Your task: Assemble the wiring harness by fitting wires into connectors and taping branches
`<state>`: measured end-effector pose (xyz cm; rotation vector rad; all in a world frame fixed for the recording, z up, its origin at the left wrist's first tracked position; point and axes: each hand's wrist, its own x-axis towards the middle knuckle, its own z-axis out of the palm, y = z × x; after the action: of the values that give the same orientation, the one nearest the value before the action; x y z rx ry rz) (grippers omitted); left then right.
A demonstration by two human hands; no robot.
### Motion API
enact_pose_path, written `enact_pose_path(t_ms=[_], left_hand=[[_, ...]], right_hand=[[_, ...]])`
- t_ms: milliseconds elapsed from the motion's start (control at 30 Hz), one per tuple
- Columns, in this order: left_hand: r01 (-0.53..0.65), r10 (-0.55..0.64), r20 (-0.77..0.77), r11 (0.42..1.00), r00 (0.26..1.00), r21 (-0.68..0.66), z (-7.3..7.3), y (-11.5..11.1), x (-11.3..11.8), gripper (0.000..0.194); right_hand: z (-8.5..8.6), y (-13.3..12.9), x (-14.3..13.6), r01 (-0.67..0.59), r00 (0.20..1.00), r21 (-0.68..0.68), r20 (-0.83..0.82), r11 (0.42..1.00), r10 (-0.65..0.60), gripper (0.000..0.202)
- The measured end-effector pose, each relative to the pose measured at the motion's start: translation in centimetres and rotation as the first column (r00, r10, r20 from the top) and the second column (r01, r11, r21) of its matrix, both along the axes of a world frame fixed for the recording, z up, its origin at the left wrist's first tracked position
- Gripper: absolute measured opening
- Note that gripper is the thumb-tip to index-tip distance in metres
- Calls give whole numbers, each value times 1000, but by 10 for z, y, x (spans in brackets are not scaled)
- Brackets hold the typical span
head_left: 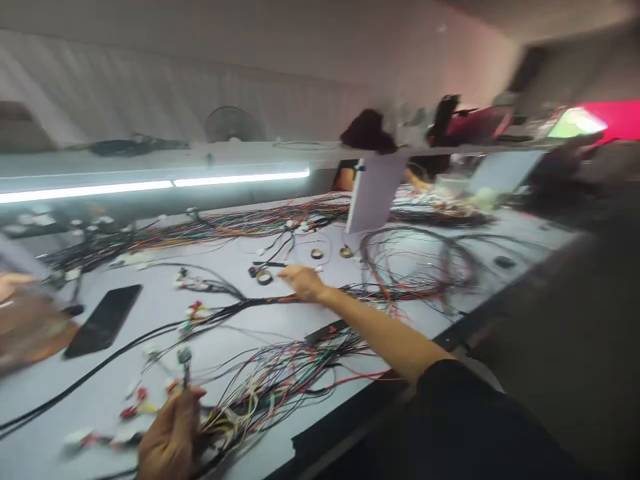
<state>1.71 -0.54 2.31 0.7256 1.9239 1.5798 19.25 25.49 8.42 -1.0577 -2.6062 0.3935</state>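
Observation:
My left hand (pixel 173 433), at the bottom left, pinches a short dark lead with a greenish connector (pixel 185 356) pointing up. Beside it lies a bundle of multicoloured wires (pixel 280 380) with red and white connectors at its left end. My right hand (pixel 303 281) reaches over a long black-wrapped harness (pixel 255 302) in the middle of the table, its fingers closed near a roll of tape (pixel 264 277). Whether it grips anything is too blurred to tell. Two smaller tape rolls (pixel 317 254) sit just beyond.
A black phone (pixel 104 321) lies on the left of the white table (pixel 240 333). More wires (pixel 225 225) run along the back. A pale panel (pixel 377 193) stands behind the coiled wires (pixel 420 260). Another person's hand (pixel 13 285) shows at the left edge.

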Motion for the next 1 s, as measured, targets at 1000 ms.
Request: enact_pose_path(t_ms=[1000], left_hand=[[69, -69, -7, 974, 998, 217, -14, 2, 16, 37]], right_hand=[[-15, -116, -21, -589, 788, 36, -192, 807, 584, 25]])
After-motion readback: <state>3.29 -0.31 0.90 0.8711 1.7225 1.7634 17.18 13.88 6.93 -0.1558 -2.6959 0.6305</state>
